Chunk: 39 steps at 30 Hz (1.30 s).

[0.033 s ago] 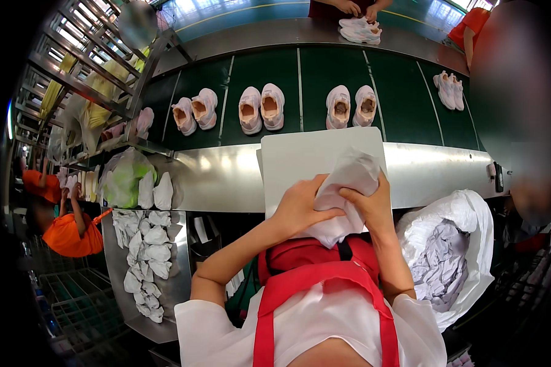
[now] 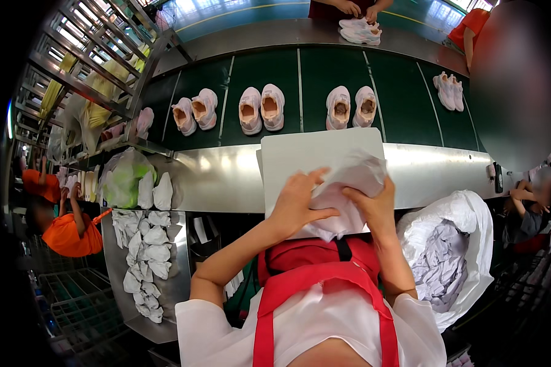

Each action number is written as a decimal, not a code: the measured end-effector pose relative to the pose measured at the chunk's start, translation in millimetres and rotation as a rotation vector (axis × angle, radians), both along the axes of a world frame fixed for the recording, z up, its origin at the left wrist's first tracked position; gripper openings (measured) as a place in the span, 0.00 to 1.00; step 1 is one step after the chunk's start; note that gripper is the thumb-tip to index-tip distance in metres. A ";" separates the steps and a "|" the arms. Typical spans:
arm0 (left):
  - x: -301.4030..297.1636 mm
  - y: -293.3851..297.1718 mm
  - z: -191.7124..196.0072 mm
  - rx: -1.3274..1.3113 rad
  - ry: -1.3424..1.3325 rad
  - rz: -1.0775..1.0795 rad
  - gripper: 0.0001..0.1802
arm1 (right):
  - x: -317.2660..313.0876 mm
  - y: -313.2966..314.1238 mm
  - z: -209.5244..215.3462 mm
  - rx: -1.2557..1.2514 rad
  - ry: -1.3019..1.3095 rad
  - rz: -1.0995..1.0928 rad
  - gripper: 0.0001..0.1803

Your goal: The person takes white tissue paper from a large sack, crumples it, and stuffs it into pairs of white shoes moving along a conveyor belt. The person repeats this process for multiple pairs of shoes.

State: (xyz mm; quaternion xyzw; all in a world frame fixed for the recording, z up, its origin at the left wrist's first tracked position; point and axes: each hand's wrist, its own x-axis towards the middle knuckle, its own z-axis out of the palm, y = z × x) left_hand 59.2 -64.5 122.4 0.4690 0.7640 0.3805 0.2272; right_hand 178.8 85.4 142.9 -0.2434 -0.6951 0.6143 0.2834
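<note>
Both of my hands are closed on one crumpled sheet of white tissue paper. My left hand presses its left side with the fingers spread over it, while my right hand grips its right edge. The paper sits over a white flat board that rests on the steel counter edge in front of me. Beyond the counter, pairs of pale pink shoes stand on a green conveyor belt.
A large white bag of tissue sheets stands at my right. At my left, a steel tray holds several paper wads beside a green bag. More shoe pairs line the belt. A person in orange sits far left.
</note>
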 end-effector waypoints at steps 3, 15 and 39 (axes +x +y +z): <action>-19.3 -17.4 -29.4 0.030 -0.606 0.092 0.58 | 18.0 8.8 -4.4 0.612 0.173 -0.171 0.18; -17.0 14.5 -18.7 0.228 -1.698 0.139 0.27 | -14.4 -19.1 -8.2 0.748 0.454 0.521 0.17; -66.5 -7.6 -52.6 0.626 -0.470 0.821 0.23 | -109.5 -73.6 -34.6 0.214 -0.346 0.523 0.45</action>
